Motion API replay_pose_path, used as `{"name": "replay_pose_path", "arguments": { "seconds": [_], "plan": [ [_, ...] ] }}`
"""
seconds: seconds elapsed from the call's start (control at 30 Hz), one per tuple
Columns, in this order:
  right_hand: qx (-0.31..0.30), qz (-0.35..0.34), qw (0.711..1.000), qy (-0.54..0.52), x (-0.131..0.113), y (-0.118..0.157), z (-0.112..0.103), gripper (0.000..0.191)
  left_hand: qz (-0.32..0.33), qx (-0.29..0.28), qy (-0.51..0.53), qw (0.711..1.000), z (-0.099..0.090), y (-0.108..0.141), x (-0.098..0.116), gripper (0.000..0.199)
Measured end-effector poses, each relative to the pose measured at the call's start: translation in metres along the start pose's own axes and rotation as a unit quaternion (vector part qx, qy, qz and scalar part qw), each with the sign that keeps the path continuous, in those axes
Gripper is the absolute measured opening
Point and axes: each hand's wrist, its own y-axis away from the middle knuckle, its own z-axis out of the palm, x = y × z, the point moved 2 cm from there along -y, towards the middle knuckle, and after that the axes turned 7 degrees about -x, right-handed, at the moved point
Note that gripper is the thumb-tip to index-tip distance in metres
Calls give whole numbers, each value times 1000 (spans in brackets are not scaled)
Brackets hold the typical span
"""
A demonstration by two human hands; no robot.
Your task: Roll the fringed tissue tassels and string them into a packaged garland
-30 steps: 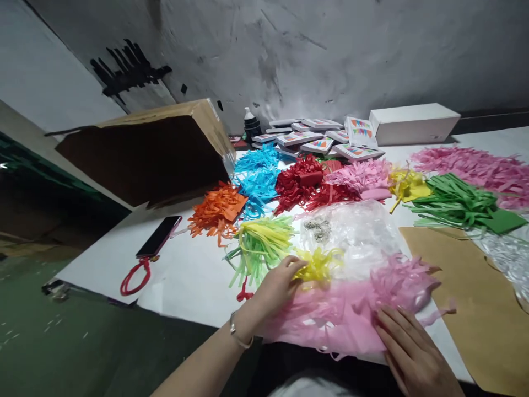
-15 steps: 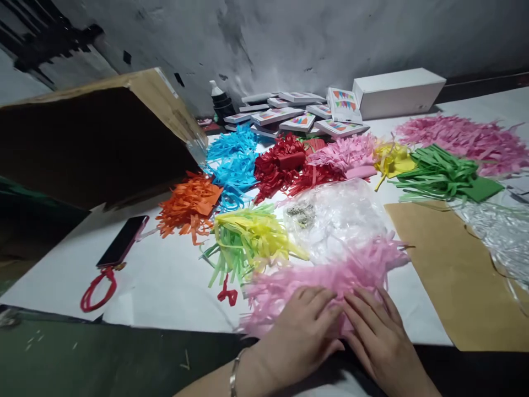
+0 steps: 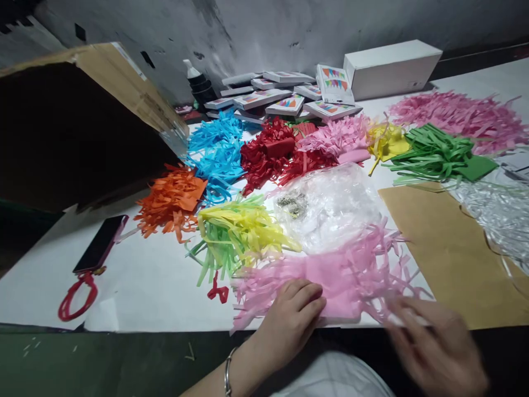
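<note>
A pink tissue-paper tassel (image 3: 330, 275) lies spread on the near edge of the table, with a plain band in the middle and cut fringe on both sides. My left hand (image 3: 295, 309) presses on the lower left of that band, its fingers curled together and its thumb hidden. At the right-hand fringe is my right hand (image 3: 433, 336), smeared by motion. Its fingers are bent near some pink strips, but whether they grip any cannot be made out. Just behind the tassel lie a crumpled clear plastic bag (image 3: 330, 209) and a yellow-and-green tassel (image 3: 243, 231).
Orange (image 3: 173, 198), blue (image 3: 217, 157), red (image 3: 268, 157) and green tassels (image 3: 442, 154) lie farther back. Flat boxes (image 3: 264, 99) are piled by the wall beside a white box (image 3: 392, 69). A carton (image 3: 136, 99), a phone (image 3: 101, 242) and brown paper (image 3: 417, 242) flank the work.
My right hand has left the middle of the pink tassel and moved right to its fringe. My left hand stays on the paper. The plain band now shows. The view has shifted slightly.
</note>
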Motion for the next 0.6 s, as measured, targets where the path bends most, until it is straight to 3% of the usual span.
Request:
{"name": "replay_pose_path", "arguments": {
  "seconds": [0.03,0.1,0.17,0.23,0.33,0.47,0.53,0.6],
  "plan": [
    [-29,-76,996,-43,-14,-6,3,24,0,0,-1,1000,0,0,0,20],
    [-93,-149,979,-102,-36,-18,14,27,7,-1,-4,1000,0,-1,-1,20],
    [-141,-136,974,-110,-43,-23,30,35,15,-10,-9,1000,-2,1,-3,19],
    [-162,-84,979,-94,-33,-22,41,40,10,-23,-17,1000,-6,4,-7,20],
    [-126,30,989,-74,-3,-11,41,34,-8,-22,-28,999,-16,13,-15,21],
    [-41,142,989,-14,17,-2,17,16,-26,-19,-31,999,-23,22,-22,25],
    [-13,99,995,-8,7,-7,7,17,-25,-18,-31,999,-23,23,-23,26],
    [-23,-26,998,-58,-12,-16,4,23,-24,-17,-32,999,-21,21,-23,25]
  ]
}}
